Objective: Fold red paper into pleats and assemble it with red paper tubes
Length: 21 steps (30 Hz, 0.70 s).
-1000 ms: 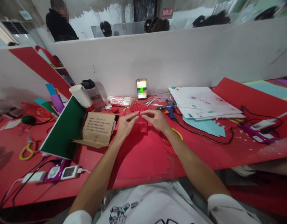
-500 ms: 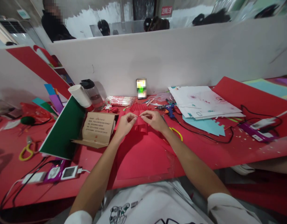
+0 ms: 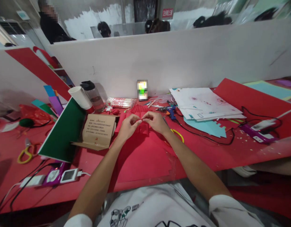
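Note:
My left hand (image 3: 127, 126) and my right hand (image 3: 156, 121) meet over a small pleated piece of red paper (image 3: 143, 127) at the middle of the desk. Both hands pinch its top edge, fingertips almost touching. A second folded red fan piece (image 3: 138, 109) lies just behind them. Under my forearms lies a large red sheet (image 3: 140, 157). A brown cardboard box (image 3: 98, 130) sits left of my left hand. Yellow-handled scissors (image 3: 177, 134) lie partly under my right wrist.
A green board (image 3: 65, 132) leans at the left with a paper cup (image 3: 80, 97) and bottle (image 3: 93, 93) behind. A phone (image 3: 142, 90) stands against the white divider. White sheets (image 3: 204, 104), a blue glue gun (image 3: 171, 110), cables and chargers (image 3: 62, 175) lie around. People sit beyond the divider.
My fingers have drawn closer together, from spread along the folded edge to a tight pinch at its centre. The view has shifted slightly.

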Available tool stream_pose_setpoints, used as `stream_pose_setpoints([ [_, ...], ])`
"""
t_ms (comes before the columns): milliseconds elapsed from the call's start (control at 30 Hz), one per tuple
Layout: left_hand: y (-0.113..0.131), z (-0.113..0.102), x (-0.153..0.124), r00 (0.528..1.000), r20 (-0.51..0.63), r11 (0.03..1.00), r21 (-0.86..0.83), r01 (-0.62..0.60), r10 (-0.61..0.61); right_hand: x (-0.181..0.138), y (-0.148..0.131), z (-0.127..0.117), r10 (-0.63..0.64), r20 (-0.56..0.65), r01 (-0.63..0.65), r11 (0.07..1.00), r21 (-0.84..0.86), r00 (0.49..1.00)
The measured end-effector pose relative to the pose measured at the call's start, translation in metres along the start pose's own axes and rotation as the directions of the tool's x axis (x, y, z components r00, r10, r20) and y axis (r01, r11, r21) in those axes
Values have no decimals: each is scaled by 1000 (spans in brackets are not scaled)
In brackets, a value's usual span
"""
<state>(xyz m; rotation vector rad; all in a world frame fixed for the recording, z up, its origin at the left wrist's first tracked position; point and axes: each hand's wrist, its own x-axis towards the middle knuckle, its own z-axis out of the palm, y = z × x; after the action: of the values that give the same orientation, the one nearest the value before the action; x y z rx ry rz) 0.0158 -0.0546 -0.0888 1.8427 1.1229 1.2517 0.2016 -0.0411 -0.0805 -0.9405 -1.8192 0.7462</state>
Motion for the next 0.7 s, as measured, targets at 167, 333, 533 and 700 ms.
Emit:
stream_pose_setpoints([
  [167, -1, 1, 2, 988, 59, 957, -245, 155, -145, -1, -1, 0, -133, 5, 133, 983, -128, 991],
  [333, 6, -4, 1, 971, 101, 912, -335, 237, -215, -2, 2, 0, -230, 10, 229, 966, -123, 973],
  [533, 2, -3, 0, 993, 56, 971, -207, 118, -109, -2, 3, -1, -121, -1, 121, 992, -38, 993],
  [700, -2, -3, 1, 997, 48, 983, -172, 63, -55, -1, 4, -1, -103, 54, 101, 994, 36, 993],
])
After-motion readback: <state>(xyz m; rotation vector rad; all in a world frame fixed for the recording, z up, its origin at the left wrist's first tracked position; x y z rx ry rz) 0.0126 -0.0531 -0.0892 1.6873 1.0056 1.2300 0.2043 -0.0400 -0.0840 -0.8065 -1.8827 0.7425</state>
